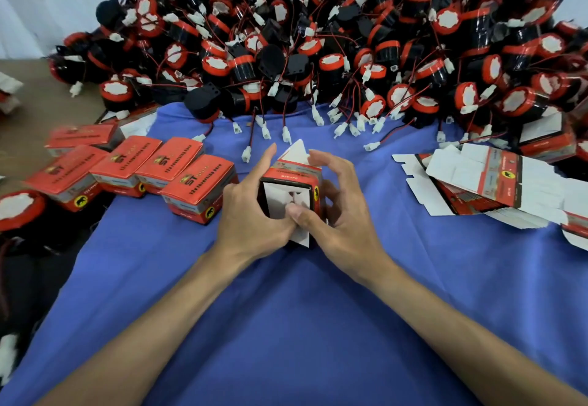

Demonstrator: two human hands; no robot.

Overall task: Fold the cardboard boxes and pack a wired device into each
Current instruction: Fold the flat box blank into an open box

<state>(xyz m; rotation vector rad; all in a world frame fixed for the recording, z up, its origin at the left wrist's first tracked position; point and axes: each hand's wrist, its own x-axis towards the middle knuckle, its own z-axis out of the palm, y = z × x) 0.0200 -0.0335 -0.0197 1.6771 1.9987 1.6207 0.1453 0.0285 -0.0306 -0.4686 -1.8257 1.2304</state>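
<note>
Here, in the head view, we see one cardboard box (288,197) held over the middle of the blue cloth (286,326), just in front of us and short of the heap behind. Its long axis runs away from us, toward that heap. Its open end faces back and up at the camera, so we look straight into the white inside. One white flap juts out at the far end and another hangs from the near lower edge. The left hand (251,221) grips the box's left wall, with the forefinger laid straight along it and the other fingers wrapped lower down. The right hand (340,214) curls round the right wall, and its thumb presses on the white flaps inside the mouth.

We count five closed boxes (199,182) to the left, red tops up, lying close together in a loose row. Whether a sixth lies under the heap's rim we cannot tell. To the right sits one slumped stack of flat blanks (474,192), too tightly fanned for us to count. Behind everything the wired devices (318,49) lie in one great pile. They have black bodies with red rims, and their red-and-black leads and white plugs spill onto the cloth. They are far past counting. A lone device (19,208) lies apart at the left edge.
</note>
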